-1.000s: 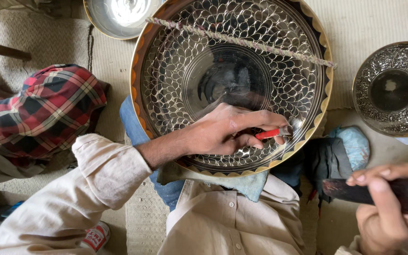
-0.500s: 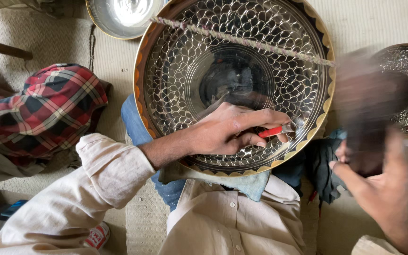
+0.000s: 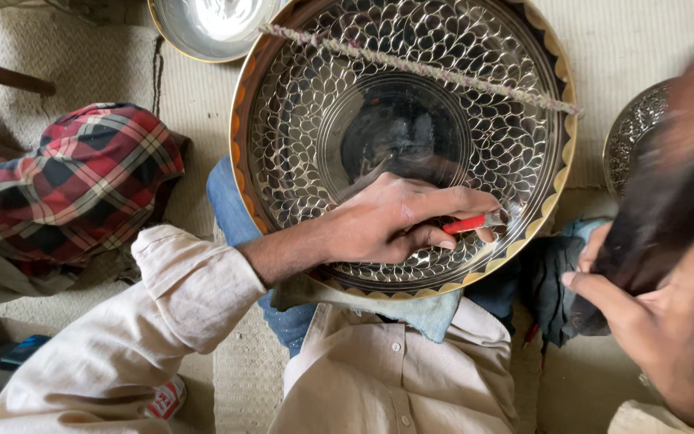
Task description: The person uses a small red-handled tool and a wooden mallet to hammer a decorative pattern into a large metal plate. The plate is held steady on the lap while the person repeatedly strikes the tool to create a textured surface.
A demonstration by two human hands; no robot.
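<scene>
Brass-rimmed engraved tray [image 3: 411, 145] is resting tilted on the person's lap, and the left hand [image 3: 395, 221] is clamped on a red-handled punch [image 3: 475, 223], pressing its tip into the patterned band near the lower right rim. Right hand [image 3: 660, 321] is wrapped tight around a dark mallet [image 3: 668, 209], blurred mid-swing. Looks like the chasing step, and the next strike needs the punch kept steady. Compared with a second ago, the mallet is swinging up from low and level, while the left hand is staying put.
</scene>
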